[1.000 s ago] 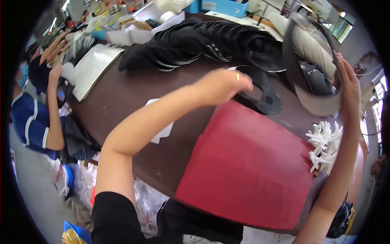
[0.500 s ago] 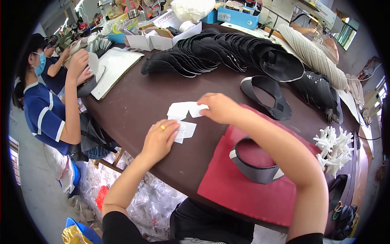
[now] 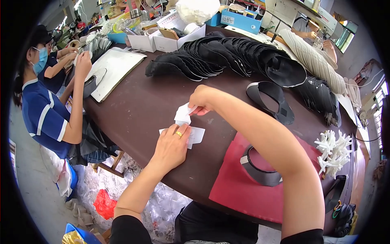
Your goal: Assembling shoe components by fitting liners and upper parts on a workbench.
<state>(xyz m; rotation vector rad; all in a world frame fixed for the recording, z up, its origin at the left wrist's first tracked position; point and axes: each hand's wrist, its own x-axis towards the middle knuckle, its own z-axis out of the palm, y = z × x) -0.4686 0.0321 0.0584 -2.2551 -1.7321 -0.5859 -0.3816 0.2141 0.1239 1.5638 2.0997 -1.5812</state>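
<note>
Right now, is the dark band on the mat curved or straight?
Curved: the dark band bends around bare red mat; right forearm hides part.

The mat (image 3: 237, 199) lies on the table (image 3: 126, 107), right of the paper pieces (image 3: 197, 136).

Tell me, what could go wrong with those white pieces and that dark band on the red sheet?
The upper white piece, pinched near its edge by the right hand, might crease if tugged too hard. The lower white piece, partly under the left hand, could slide if that hand lifts. The right forearm overlaps the dark band on the red sheet in this view; its height is unclear, but a low sweep might nudge the band.
</note>
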